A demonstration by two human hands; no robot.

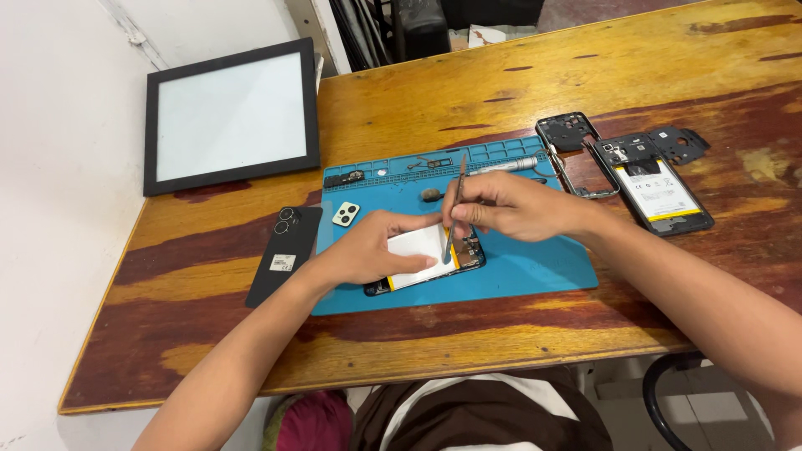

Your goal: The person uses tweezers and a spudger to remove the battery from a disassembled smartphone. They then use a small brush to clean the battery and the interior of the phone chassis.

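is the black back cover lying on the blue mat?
No. The black back cover lies on the bare wooden table, just left of the blue mat.

white-screened black tablet (pixel 231 116), table's left
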